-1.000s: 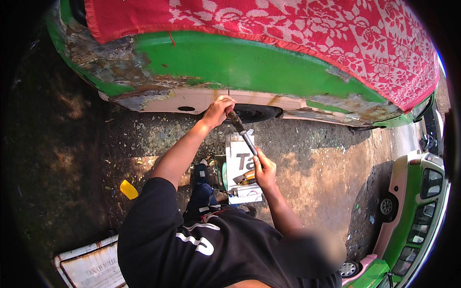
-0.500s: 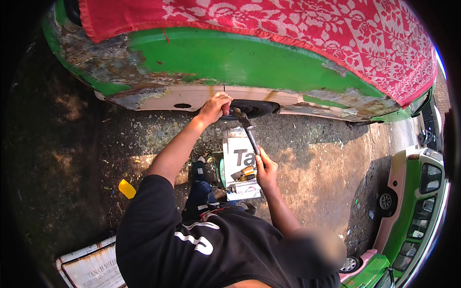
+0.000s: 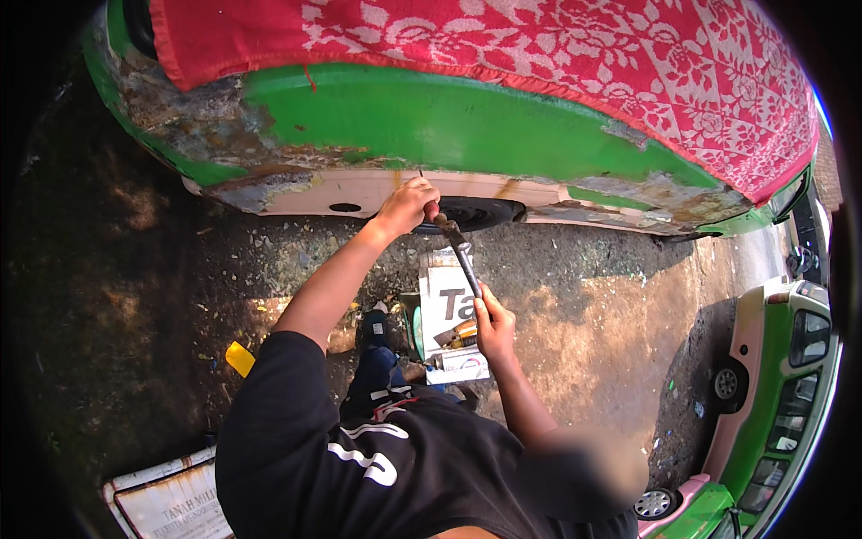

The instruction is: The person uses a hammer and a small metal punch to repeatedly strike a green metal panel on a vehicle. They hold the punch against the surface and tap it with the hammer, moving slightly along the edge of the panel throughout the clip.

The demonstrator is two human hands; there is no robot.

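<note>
Green-and-pink vehicle [image 3: 386, 117] across the top, side rusted and patchy, under a red floral cloth [image 3: 584, 54]. Second green-and-pink vehicle [image 3: 770, 368] at far right. Black wheel [image 3: 478, 213] at the near body's lower edge. White printed sheet [image 3: 438, 275] flat on the ground [image 3: 584, 332]. Over the sheet's upper end, slanting up and left: a hammer [image 3: 462, 255], head uppermost. Wraps its shaft in the right hand [image 3: 496, 325], grip closed. Curls the left hand [image 3: 406, 207] into a fist about a reddish handle [image 3: 432, 211], in front of the vehicle's lower side. Butt just beside the hammer head; contact unclear.
</note>
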